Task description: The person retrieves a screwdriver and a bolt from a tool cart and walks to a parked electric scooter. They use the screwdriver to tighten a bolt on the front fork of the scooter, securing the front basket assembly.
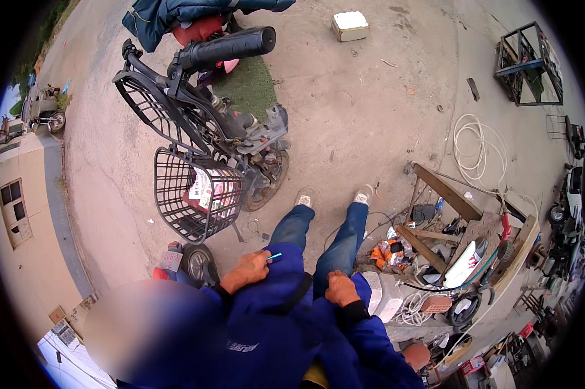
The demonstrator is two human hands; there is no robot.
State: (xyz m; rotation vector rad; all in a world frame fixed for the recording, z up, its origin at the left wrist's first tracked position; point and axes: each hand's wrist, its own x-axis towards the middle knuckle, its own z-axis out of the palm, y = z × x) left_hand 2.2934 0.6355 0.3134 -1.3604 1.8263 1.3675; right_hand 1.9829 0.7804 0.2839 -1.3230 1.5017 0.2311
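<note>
Head view: the left hand pinches a thin light-blue stick over the blue jacket, near a black basket. The right hand curls by the jeans; its contents I cannot tell. 2 pale shoes stand beyond.

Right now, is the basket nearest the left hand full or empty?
Neither: the basket is partly filled. A red-and-white package shows inside, and the ground is visible through the rest of it.
</note>
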